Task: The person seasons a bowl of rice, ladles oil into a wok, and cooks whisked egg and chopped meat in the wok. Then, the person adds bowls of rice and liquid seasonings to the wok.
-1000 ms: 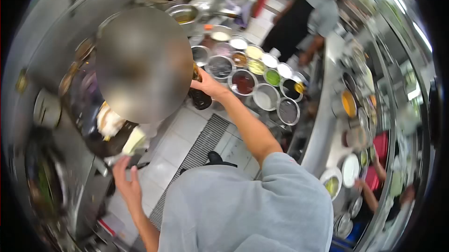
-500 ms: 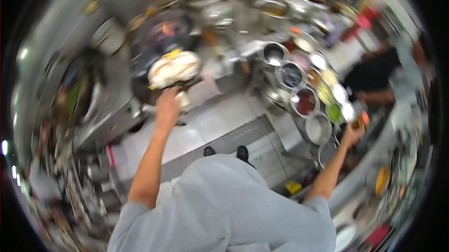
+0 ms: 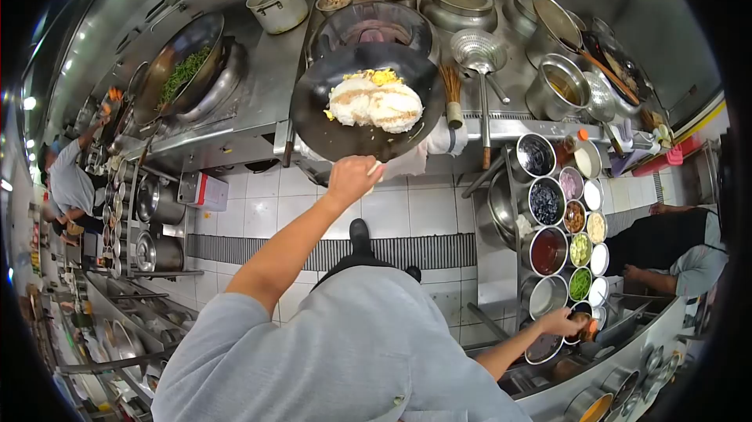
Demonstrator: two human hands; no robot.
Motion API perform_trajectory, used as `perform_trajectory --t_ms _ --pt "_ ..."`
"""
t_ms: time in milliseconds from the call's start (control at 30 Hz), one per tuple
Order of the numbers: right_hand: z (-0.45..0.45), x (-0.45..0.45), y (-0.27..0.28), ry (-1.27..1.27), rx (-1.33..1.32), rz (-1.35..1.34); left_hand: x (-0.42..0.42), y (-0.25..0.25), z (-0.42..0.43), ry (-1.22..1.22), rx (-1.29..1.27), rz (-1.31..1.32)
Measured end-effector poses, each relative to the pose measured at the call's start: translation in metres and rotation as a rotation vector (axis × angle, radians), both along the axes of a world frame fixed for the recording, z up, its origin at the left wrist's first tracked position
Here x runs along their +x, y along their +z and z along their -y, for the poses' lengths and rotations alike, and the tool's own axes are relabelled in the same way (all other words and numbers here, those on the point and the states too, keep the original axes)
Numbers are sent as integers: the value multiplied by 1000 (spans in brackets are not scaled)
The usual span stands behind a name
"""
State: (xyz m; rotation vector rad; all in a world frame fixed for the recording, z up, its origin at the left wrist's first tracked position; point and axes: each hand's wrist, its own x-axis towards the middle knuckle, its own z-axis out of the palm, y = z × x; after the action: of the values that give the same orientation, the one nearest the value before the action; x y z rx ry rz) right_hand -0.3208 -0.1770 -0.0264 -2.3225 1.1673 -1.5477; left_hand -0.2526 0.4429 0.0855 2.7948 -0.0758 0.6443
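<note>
My left hand (image 3: 352, 179) is closed on the near rim of a large black wok (image 3: 321, 105), with a bit of pale cloth showing beside the fingers. In the wok lies a mound of white rice (image 3: 376, 105) with brownish streaks, and yellow scrambled egg (image 3: 384, 76) along its far side. Off to the right, my right hand (image 3: 558, 322) is closed around a small dark bottle with an orange cap (image 3: 592, 327), low beside the seasoning bowls. My fingers partly hide the bottle.
Behind the wok is a burner ring (image 3: 376, 18). A bamboo brush (image 3: 452, 97) and a perforated ladle (image 3: 479, 50) lie to its right. Bowls of ingredients, including a red sauce bowl (image 3: 546, 252), line the right stand. A co-worker (image 3: 666, 249) stands beyond them; another person (image 3: 74, 175) is far left.
The view has swung and steadied, so the wok appears nearer the middle. My right hand, still with the orange-capped bottle, appears lower, by the near end of the bowls. My left hand stays on the wok.
</note>
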Motion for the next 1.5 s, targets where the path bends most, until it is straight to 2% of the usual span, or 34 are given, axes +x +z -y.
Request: perform_trajectory --t_ms 33,67,167,200,267,300,333,367,400,433,533,633,667,767,867,933,1033,1133,1167,1200,1233,1367,1433,1500 --pt "-16 7 -9 150 44 56 5 -16 -7 -15 -1 5" --pt "-33 20 -30 254 217 -8 24 -33 -21 12 17 0" --pt "-119 57 -18 619 662 -7 73 -20 -38 9 -8 70" --pt "-152 70 -9 760 794 14 94 5 -41 30 3 117" --pt "-178 85 -32 963 556 -106 138 42 -66 -13 -62 259" --pt "-200 96 -33 1056 413 -193 159 42 -84 22 -120 15" --pt "-215 102 -40 1133 590 -191 170 47 -99 -103 -165 107" --pt "-229 109 -47 1194 769 -193 193 25 -114 -44 -101 156" --pt "-244 113 -44 1195 746 -281 216 -1 -126 4 -41 196" --pt "-262 112 -36 1181 724 -370 227 0 -135 6 -52 149" --pt "-323 108 -7 1207 809 -411 256 -13 -159 -45 -140 80" --pt "-355 116 -3 1254 831 -474 262 -21 -167 -6 -99 -12" --pt "-365 121 6 1282 754 -531 263 -23 -167 4 -96 21" --pt "-381 150 2 1332 648 -552 262 -27 -166 7 -92 92" --pt "-421 192 22 1463 610 -601 260 -21 -166 -2 -87 101" --pt "-432 229 2 1512 607 -610 254 -8 -165 0 -85 105" --pt "-484 268 51 1643 559 -620 247 1 -163 8 -108 94" --pt "-514 310 51 1714 614 -526 247 5 -162 16 -110 115" --pt "-526 316 67 1699 610 -552 244 8 -161 22 -106 126" --pt "-537 326 76 1697 536 -499 239 17 -163 -16 -147 -11" --pt "-548 334 85 1694 461 -445 235 23 -164 -32 -148 2" --pt "-623 340 149 1746 671 -217 202 33 -170 -45 -126 97" --pt "-666 332 187 1870 552 -136 174 38 -176 -14 -82 199" --pt "-707 328 206 2108 302 -167 131 45 -191 -63 -108 125"
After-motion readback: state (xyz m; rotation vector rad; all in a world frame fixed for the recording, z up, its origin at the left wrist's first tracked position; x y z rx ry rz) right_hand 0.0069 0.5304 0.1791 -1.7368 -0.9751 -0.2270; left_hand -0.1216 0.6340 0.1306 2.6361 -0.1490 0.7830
